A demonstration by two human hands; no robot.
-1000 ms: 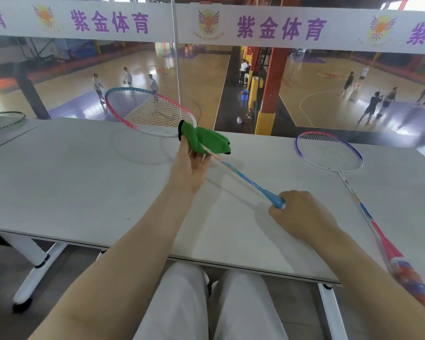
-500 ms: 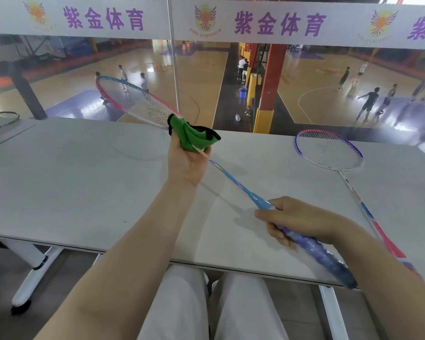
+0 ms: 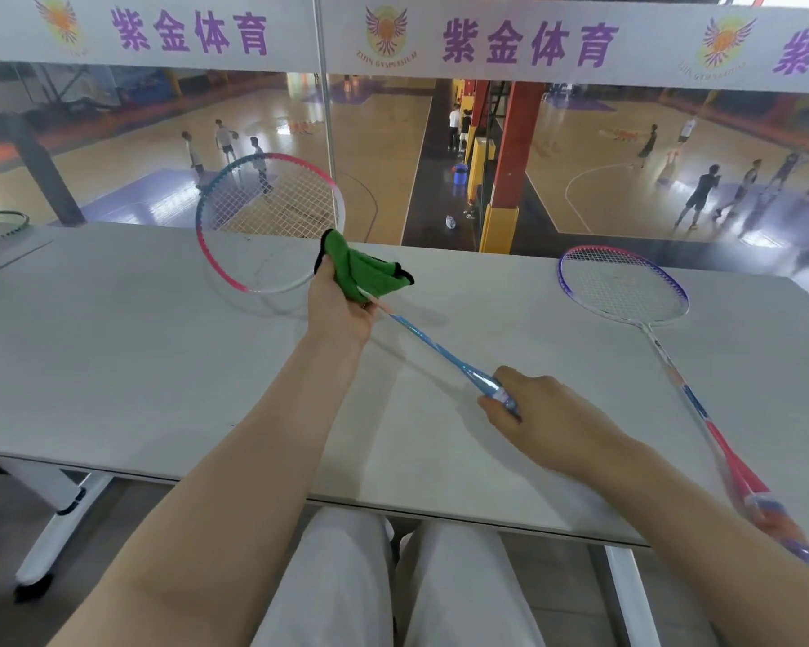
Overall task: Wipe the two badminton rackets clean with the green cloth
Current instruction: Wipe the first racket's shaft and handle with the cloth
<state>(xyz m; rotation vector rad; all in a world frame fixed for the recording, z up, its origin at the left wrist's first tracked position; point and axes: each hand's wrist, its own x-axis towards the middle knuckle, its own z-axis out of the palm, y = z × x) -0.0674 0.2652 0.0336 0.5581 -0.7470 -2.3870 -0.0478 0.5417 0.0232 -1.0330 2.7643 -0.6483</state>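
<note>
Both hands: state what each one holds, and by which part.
Left hand grips the green cloth, folded around the blue racket at the shaft's top. Right hand holds that racket at its handle.

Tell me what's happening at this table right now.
A person is wiping a racket. The left hand holds the green cloth wrapped around its shaft near the head, while the right hand holds its handle. The second racket lies untouched on the table to the right.

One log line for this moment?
left hand: green cloth around blue racket shaft | right hand: handle | purple racket: on table
</note>
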